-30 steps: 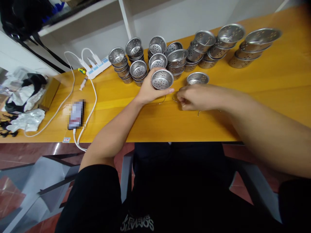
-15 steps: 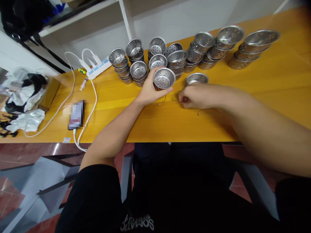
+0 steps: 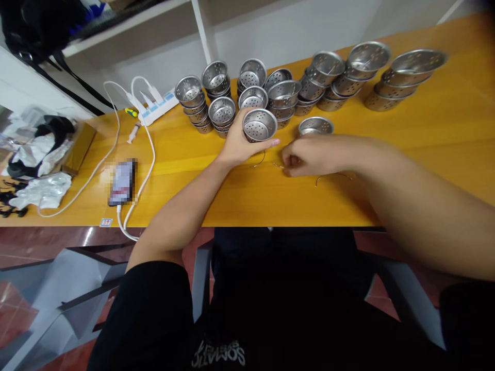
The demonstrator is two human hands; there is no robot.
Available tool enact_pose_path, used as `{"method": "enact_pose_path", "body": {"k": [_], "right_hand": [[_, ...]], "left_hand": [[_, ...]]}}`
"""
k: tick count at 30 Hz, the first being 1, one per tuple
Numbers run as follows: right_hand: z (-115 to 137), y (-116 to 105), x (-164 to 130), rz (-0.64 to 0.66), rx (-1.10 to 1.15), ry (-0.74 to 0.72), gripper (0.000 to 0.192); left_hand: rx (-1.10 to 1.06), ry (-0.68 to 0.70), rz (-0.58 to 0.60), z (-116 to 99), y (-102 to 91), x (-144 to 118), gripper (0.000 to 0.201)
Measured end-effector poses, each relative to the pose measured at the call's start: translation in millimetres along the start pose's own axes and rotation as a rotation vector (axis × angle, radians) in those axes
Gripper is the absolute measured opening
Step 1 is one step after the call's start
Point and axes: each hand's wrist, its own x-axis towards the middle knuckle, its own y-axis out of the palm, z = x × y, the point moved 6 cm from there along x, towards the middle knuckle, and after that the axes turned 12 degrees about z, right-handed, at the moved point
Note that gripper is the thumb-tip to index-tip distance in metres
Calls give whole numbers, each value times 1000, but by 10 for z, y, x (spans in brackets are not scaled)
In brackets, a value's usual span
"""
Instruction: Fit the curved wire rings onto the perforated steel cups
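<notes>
A perforated metal cup point(image 3: 260, 125) is in my left hand point(image 3: 238, 140), its open mouth tilted up toward me. My fingers wrap around its left side and the thumb lies along its lower front. To the right, my right hand point(image 3: 305, 156) is closed in a pinch on a thin curved wire point(image 3: 277, 165), whose end sticks out to the left. A second perforated cup point(image 3: 316, 125) stands just behind that hand, partly covered by it. Another bent wire point(image 3: 334, 175) lies on the table below my right wrist, and a further wire piece point(image 3: 261, 161) shows under the held cup.
Several stacks of perforated cups point(image 3: 284, 94) stand along the back of the wooden table point(image 3: 185, 201). At left are a white power strip point(image 3: 160, 109) with cables, a small syringe point(image 3: 133, 133), a phone point(image 3: 122, 183) and a box of bagged items point(image 3: 79, 147).
My right hand has shifted very slightly left and down with the wire, nearer the held cup. The left hand keeps its hold on the cup.
</notes>
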Motion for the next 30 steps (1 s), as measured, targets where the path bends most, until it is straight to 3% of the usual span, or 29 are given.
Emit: {"method": "enact_pose_path", "body": {"k": [3, 8, 17, 26, 30], "right_hand": [[70, 19, 16, 56, -63, 53, 15], [186, 8, 56, 63, -175, 119, 17], [216, 19, 103, 57, -317, 80, 12], [-56, -11, -16, -111, -144, -28, 9], [-209, -107, -129, -195, 132, -67, 10]], "left_hand": [[-51, -27, -16, -18, 6, -3, 123], [-2, 47, 85, 58, 79, 10, 129], [8, 41, 20, 206, 21, 11, 122], [-11, 25, 52, 191, 36, 31, 127], [-21, 5, 40, 238, 21, 27, 127]]}}
